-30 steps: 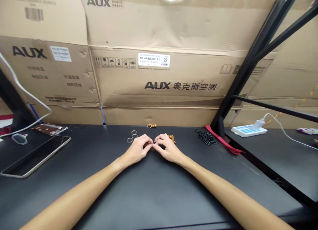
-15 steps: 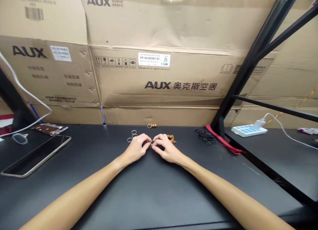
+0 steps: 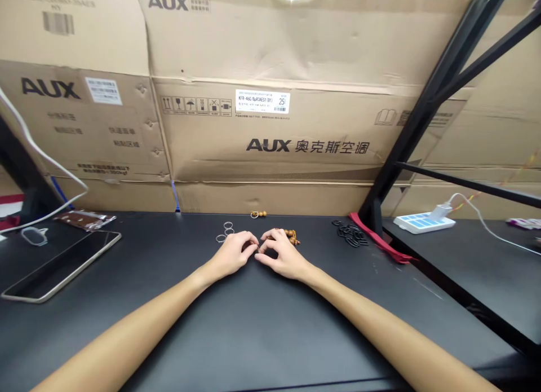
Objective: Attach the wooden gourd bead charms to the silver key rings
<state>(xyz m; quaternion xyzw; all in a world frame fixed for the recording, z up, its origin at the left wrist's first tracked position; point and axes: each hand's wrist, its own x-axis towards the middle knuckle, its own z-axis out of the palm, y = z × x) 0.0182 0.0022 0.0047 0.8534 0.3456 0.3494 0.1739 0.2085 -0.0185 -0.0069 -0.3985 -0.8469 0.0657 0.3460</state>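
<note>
My left hand point(image 3: 235, 252) and my right hand point(image 3: 279, 254) meet fingertip to fingertip over the dark tabletop. Both are closed in a pinch around a small thin metal ring point(image 3: 259, 250), mostly covered by the fingers. Just behind the left hand lie several loose silver key rings point(image 3: 221, 238). Brown-gold wooden bead pieces point(image 3: 291, 234) sit behind the right hand, partly hidden by it. Farther back, by the cardboard, is a short string of wooden beads point(image 3: 261, 214) with a metal ring attached.
A pile of black loops point(image 3: 351, 234) lies to the right, beside a red strap point(image 3: 380, 242). On the left are a phone point(image 3: 63, 266) and a brown packet point(image 3: 85, 219). A white power strip point(image 3: 424, 221) stands past the black metal frame point(image 3: 416, 121). Cardboard point(image 3: 270, 53) walls the back.
My right thumb and fingertips have shifted slightly left and down at the pinch, overlapping the left fingertips more. The other things lie as before.
</note>
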